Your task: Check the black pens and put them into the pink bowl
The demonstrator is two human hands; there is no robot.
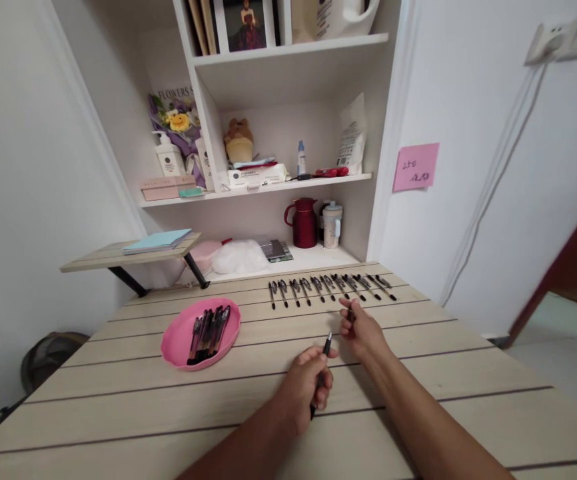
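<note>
My left hand [308,383] is closed around a black pen [327,343], whose bare pointed tip sticks up past the fingers. Just to its right and farther off, my right hand [362,330] pinches a small dark piece that looks like a pen cap [351,312], mostly covered by the fingers. Beyond both hands, a row of several pens [308,293] lies on the table, with short dark cap-like pieces beside them. On the left a pink bowl [172,340] holds several dark pens [209,333], lying side by side.
The slatted wooden table [168,413] meets a white shelf unit at the back. A small raised stand [93,259] carries a blue pad [158,241]. On the lowest shelf are a red jug [304,223] and a pale cup [332,225]. A pink note [416,167] hangs on the wall.
</note>
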